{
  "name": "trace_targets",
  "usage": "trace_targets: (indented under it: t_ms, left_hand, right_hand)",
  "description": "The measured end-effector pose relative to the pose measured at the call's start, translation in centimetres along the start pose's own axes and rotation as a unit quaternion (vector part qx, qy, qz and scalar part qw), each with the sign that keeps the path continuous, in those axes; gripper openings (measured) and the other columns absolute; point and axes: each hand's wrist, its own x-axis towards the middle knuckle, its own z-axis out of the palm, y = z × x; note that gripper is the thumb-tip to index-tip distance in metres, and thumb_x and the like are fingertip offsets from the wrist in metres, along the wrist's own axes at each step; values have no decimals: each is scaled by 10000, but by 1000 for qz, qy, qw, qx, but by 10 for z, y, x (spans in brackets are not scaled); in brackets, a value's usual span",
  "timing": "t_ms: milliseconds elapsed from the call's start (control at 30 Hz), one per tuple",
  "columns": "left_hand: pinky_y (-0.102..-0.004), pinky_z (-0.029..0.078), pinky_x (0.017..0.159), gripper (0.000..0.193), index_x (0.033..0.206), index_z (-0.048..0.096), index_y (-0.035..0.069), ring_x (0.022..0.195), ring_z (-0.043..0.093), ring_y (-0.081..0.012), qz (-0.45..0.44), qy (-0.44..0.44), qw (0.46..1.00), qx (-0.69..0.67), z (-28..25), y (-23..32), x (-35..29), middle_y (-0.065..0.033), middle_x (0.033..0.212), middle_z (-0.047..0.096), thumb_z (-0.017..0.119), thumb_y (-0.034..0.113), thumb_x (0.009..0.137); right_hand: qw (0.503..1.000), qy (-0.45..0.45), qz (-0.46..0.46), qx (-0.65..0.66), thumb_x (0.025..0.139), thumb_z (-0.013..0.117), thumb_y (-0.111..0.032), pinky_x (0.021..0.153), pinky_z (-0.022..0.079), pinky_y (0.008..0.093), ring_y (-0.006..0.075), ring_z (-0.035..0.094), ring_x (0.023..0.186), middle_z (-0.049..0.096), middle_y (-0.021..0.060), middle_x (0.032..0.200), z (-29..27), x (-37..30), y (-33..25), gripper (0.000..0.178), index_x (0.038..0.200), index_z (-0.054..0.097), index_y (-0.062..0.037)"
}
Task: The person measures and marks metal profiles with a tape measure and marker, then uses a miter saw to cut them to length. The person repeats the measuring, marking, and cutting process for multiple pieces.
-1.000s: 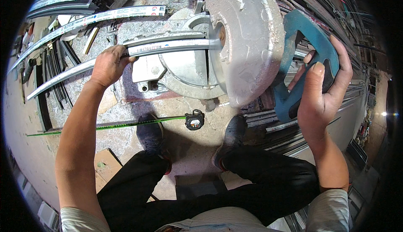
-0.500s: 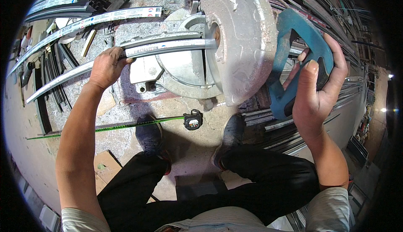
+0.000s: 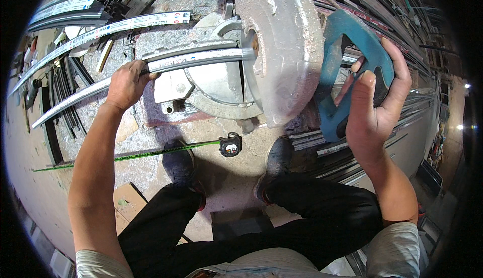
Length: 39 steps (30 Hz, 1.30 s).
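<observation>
My left hand is closed around a long, pale metal profile strip with printed film. It presses the strip along the fence of a miter saw, over the pale saw base. One end of the strip passes behind the dusty, translucent blade guard, which covers most of the blade. The other end reaches far to the left. On the right, my right hand wraps round the saw's blue loop handle, with the thumb along the inner side and fingers partly hidden behind it.
A tape measure lies on the floor between my shoes, its green blade drawn out leftward. More film-covered strips lie at the far left. Bundles of metal lengths crowd the right side. Cardboard lies near my left leg.
The guard and blue handle have shifted slightly to the left, with my right hand still on the handle. My left hand keeps its grip on the strip at nearly the same spot.
</observation>
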Motion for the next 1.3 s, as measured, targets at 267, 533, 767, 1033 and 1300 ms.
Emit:
trace_targets:
  t_ms: [267, 533, 767, 1033, 1300]
  left_hand:
    - [-511, 543, 782, 379, 1000, 634, -6, 873, 696, -413, 9, 0, 1000, -12, 3, -6, 1, -219, 930, 688, 757, 352, 974]
    - [-519, 533, 764, 358, 996, 632, 34, 865, 682, -421, 7, 3, 1000, -25, 5, -5, 1, -189, 906, 686, 753, 369, 972]
    - [-518, 532, 806, 359, 1063, 668, 0, 917, 688, -433, 3, -11, 999, -31, 7, -12, 0, -217, 975, 703, 753, 336, 971]
    - [-524, 498, 751, 351, 956, 616, 11, 843, 641, -457, -15, -6, 999, -49, 6, -10, 2, -220, 891, 653, 780, 322, 956]
    - [-528, 478, 769, 305, 937, 574, -21, 837, 593, -484, 37, 32, 996, -71, 27, -31, 1, -245, 878, 617, 749, 226, 976]
  right_hand:
    - [1000, -7, -19, 2, 1118, 595, -272, 628, 446, 188, 25, 515, 736, 585, 29, 1064, -2, -1, 6, 551, 1572, 360, -66]
    - [999, -24, -28, 4, 1122, 564, -165, 632, 440, 182, 21, 509, 755, 575, 38, 1073, -4, -1, 3, 523, 1583, 343, -58]
    - [998, -20, -51, -4, 1112, 541, -94, 652, 470, 198, 36, 533, 787, 558, 65, 1152, -1, -3, 8, 520, 1584, 331, -28]
    - [988, 13, -100, -115, 1056, 588, -42, 849, 552, 368, 250, 657, 1019, 534, 235, 1401, -2, -5, 18, 536, 1528, 344, 29]
    - [988, 14, -116, -104, 925, 681, 33, 810, 594, 462, 409, 717, 978, 593, 277, 1250, -2, -6, 11, 669, 1505, 357, -44]
